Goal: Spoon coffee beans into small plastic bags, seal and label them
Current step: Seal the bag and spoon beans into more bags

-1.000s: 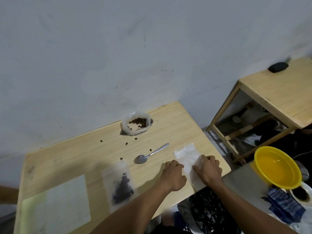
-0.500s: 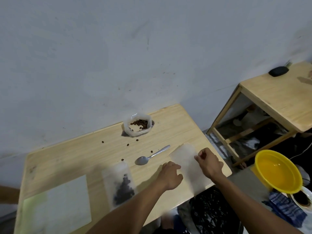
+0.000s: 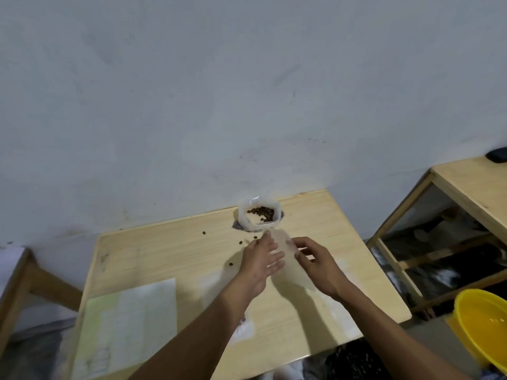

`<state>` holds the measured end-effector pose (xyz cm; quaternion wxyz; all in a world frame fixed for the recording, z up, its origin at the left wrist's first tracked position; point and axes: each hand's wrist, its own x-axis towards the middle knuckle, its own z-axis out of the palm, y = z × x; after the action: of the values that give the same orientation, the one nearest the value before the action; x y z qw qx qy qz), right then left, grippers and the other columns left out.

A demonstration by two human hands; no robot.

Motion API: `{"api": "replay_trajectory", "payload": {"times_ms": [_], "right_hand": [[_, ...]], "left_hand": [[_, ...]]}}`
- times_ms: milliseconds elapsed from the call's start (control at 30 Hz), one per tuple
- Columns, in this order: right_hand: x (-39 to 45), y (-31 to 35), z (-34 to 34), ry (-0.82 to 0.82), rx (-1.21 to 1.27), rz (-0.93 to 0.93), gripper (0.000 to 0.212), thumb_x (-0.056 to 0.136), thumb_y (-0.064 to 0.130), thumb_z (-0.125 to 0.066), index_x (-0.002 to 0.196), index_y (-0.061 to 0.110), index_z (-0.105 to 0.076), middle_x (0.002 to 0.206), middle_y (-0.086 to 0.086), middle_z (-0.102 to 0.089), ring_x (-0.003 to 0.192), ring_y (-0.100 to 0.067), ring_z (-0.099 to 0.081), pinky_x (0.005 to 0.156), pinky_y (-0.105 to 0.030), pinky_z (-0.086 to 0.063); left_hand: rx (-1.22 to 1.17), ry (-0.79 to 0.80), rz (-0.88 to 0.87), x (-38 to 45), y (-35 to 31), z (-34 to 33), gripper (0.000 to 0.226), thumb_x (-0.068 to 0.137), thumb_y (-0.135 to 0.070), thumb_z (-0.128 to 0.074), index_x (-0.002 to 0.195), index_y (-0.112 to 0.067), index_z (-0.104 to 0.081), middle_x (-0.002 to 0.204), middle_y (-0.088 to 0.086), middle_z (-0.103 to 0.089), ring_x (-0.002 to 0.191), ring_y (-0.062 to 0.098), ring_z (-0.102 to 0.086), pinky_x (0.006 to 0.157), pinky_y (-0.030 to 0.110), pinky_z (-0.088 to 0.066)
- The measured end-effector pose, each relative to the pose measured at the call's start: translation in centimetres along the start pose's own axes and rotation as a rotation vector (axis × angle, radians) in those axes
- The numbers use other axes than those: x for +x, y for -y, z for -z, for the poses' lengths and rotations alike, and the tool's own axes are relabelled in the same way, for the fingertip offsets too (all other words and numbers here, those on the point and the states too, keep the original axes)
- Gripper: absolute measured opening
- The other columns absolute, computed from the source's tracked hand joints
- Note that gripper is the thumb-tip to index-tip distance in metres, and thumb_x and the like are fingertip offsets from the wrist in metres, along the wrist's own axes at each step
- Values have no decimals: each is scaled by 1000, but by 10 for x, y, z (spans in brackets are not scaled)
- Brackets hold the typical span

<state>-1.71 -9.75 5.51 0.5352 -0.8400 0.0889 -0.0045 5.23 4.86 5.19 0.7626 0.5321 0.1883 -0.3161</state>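
My left hand [image 3: 260,260] and right hand [image 3: 318,266] hold an empty translucent plastic bag [image 3: 286,259] up between them above the middle of the wooden table [image 3: 164,250]. The right hand pinches the bag's right edge. The left hand's fingers lie straight against its left side, blurred. Just behind the bag stands a white plastic container of coffee beans [image 3: 259,215]. A filled bag [image 3: 242,326] lies mostly hidden under my left forearm. The spoon is not visible.
Loose beans [image 3: 203,232] dot the table. A white and pale green sheet [image 3: 126,330] lies at the front left. More pale plastic [image 3: 341,314] lies by my right forearm. To the right stand a second wooden table [image 3: 472,187] and a yellow basin [image 3: 482,325].
Both hands have lifted the empty bag off the table's front right edge and brought it up toward the bean container. The left hand has gone from a curled fist to straight fingers.
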Motion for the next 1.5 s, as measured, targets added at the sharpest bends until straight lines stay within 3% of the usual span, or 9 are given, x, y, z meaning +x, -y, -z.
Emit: {"api": "replay_trajectory", "payload": {"times_ms": [167, 267, 367, 467, 700, 900, 1167, 1300, 1500], "right_hand": [[7, 24, -34, 127, 46, 61, 47, 84, -9, -47, 115, 23, -61, 123, 15, -61, 115, 2, -53, 76, -14, -47], [13, 35, -49, 138, 165, 13, 40, 86, -8, -46, 109, 20, -64, 115, 10, -67, 112, -5, -58, 79, -17, -47], [19, 49, -60, 156, 336, -35, 12, 98, 20, -55, 102, 19, -67, 106, 2, -71, 102, -15, -65, 86, -32, -52], [25, 60, -69, 171, 366, -41, 30, 88, 45, -64, 102, 20, -67, 104, -2, -72, 101, -21, -67, 90, -43, -52], [30, 68, -84, 153, 311, -30, 13, 90, 31, -68, 91, 19, -73, 89, -1, -74, 85, -17, -67, 84, -43, -55], [32, 68, -92, 86, 71, -1, 13, 89, 17, -68, 77, 18, -73, 71, 9, -72, 66, 1, -61, 65, -16, -45], [35, 58, -97, -15, -34, -50, 17, 88, 19, -61, 72, 13, -63, 67, -3, -69, 65, -19, -65, 67, -39, -54], [34, 60, -107, -94, -107, -18, 16, 90, 20, -55, 74, 18, -58, 69, 3, -67, 67, -14, -65, 66, -37, -53], [47, 66, -100, -259, -92, -16, 14, 90, 15, -53, 76, 13, -53, 70, 1, -62, 66, -18, -59, 62, -37, -48]], "left_hand": [[-96, 7, -65, -26, -32, 26, 30, 96, -26, -62, 115, -3, -61, 113, 20, -70, 105, 35, -69, 75, 38, -61], [-65, 19, -103, -37, -39, 42, 21, 96, -24, -62, 106, -5, -63, 111, 18, -72, 106, 31, -69, 82, 38, -60], [-19, 3, -168, -44, -41, 55, 12, 95, -21, -63, 96, -9, -66, 106, 13, -74, 104, 27, -69, 85, 37, -58], [34, -25, -234, -47, -42, 66, 7, 94, -14, -64, 91, -10, -69, 103, 10, -72, 100, 22, -70, 79, 32, -59], [165, -103, -324, -43, -40, 83, 9, 92, -12, -66, 83, -9, -67, 112, 11, -68, 102, 23, -70, 80, 30, -58], [216, -182, -347, -36, -36, 86, 16, 90, -25, -70, 84, -11, -64, 98, 5, -72, 95, 17, -72, 86, 36, -59], [515, -273, -407, -34, -34, 91, 20, 90, -24, -68, 78, -10, -60, 96, 4, -69, 90, 18, -68, 84, 36, -58], [657, -395, -432, -38, -36, 80, 28, 90, -19, -64, 67, -16, -50, 88, 0, -61, 72, 9, -56, 63, 20, -42], [666, -442, -454, -41, -37, 74, 37, 78, -8, -60, 51, -19, -36, 58, -6, -39, 52, 9, -37, 51, 22, -33]]}}
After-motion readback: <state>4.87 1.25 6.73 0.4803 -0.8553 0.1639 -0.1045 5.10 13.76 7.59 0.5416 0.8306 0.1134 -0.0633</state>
